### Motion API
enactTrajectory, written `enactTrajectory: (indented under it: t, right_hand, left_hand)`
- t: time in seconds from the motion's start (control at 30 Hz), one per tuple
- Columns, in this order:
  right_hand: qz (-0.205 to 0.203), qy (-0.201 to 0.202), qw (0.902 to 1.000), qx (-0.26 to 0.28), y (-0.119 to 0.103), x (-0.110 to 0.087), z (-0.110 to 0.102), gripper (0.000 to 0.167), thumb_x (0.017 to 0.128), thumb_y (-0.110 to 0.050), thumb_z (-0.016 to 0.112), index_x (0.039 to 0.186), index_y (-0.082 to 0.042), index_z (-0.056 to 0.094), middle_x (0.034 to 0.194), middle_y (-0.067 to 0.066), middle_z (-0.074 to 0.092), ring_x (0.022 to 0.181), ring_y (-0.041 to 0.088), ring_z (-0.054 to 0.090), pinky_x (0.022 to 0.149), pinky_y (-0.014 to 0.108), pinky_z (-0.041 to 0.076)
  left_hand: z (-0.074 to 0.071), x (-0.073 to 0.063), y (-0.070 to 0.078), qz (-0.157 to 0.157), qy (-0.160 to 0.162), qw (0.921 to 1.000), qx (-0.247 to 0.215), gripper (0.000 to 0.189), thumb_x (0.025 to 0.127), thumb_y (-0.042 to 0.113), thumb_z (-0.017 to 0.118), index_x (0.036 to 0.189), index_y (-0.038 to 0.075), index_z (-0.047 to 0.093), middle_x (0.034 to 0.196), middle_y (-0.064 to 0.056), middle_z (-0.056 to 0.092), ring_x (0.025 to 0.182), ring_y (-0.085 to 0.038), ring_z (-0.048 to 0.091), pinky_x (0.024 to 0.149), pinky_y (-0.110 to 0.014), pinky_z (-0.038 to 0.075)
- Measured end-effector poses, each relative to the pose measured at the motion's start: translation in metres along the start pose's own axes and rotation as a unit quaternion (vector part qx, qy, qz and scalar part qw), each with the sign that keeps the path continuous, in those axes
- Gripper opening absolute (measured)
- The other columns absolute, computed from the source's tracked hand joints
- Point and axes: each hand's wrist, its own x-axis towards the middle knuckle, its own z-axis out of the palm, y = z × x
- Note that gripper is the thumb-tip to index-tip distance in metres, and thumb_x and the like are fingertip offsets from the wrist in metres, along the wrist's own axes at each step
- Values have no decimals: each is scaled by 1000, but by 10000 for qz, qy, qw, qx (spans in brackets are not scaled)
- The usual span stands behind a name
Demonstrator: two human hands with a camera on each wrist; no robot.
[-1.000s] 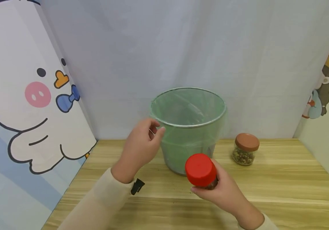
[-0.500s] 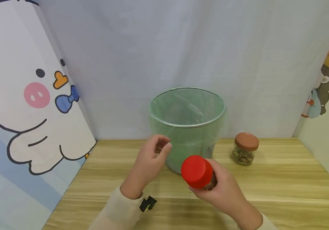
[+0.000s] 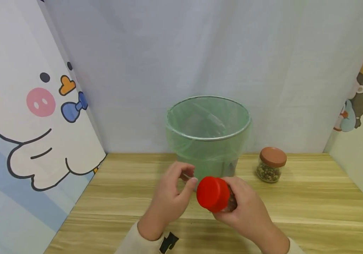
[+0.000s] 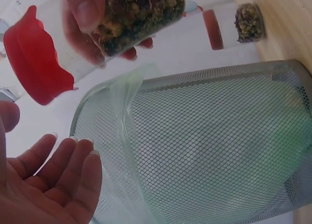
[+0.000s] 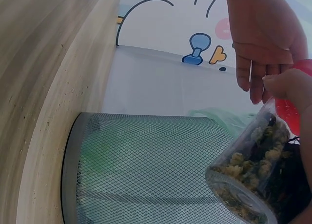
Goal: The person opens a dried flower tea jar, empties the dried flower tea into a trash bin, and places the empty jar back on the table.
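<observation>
Above the counter (image 3: 311, 197), near the mesh wastebasket (image 5: 151, 158), the right hand (image 3: 248, 206) grips a jar of dried flowers (image 4: 141, 21), its red lid (image 3: 212, 194) angled toward the left hand (image 3: 170, 195), whose loosely extended fingers hold nothing; steadying the jar's body, lid unobstructed, seems wise.

Grips with the right hand (image 3: 248, 210), at lower centre, a see-through jar (image 3: 231, 201) with dark contents and a round, bright red lid (image 3: 212, 194), tilted lid-first to the left. Holds the left hand (image 3: 170, 197), fingers loosely curved, just beside that lid. Shows at mid-frame a round bin (image 3: 209, 139) lined with a translucent green plastic bag (image 3: 208, 150); at centre right, a small clear jar (image 3: 268, 172) with a brown lid (image 3: 273, 156).
</observation>
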Motion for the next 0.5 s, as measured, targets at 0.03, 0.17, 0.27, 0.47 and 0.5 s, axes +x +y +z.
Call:
enactTrajectory:
  t: [0.03, 0.17, 0.27, 0.47, 0.5]
  right_hand:
    - [-52, 5, 10000, -58, 0, 0, 0, 69, 59, -13, 95, 121, -17, 65, 108, -11, 66, 93, 10, 62, 79, 36, 56]
    - [-178, -60, 9996, -200, -2, 1, 1, 68, 58, -14, 94, 120, -17, 67, 107, -10, 67, 91, 10, 61, 76, 36, 56]
    - [-202, -212, 9992, -259, -2, 0, 2, 66, 59, -17, 94, 120, -17, 67, 107, -10, 67, 91, 10, 61, 76, 36, 56]
    - [-196, -541, 9982, -178, -4, -3, 5, 60, 64, -21, 93, 117, -18, 66, 105, -10, 66, 89, 9, 59, 75, 31, 55]
    - [-211, -562, 9981, -144, -5, -3, 6, 61, 63, -22, 93, 117, -18, 66, 105, -10, 66, 89, 9, 59, 75, 31, 56]
  left_hand:
    - [1, -2, 0, 108, 37, 9999, -30, 21, 103, 16, 63, 122, 8, 62, 110, -1, 63, 97, -18, 63, 83, -40, 56]
    - [7, -7, 3, 631, 188, 9978, -34, 25, 102, 15, 63, 125, 7, 61, 113, -4, 63, 101, -21, 62, 84, -37, 56]
    - [10, -10, 6, 1068, 302, 9938, 37, 29, 105, 24, 59, 128, 6, 61, 117, -5, 63, 103, -20, 61, 87, -36, 55]
    - [16, -11, 10, 1779, 587, 9822, 143, 39, 108, 35, 52, 127, 2, 60, 118, -11, 63, 105, -24, 60, 91, -37, 53]
    - [17, -12, 10, 1861, 600, 9806, 135, 39, 108, 35, 52, 127, 1, 60, 118, -11, 63, 105, -25, 61, 91, -37, 54]
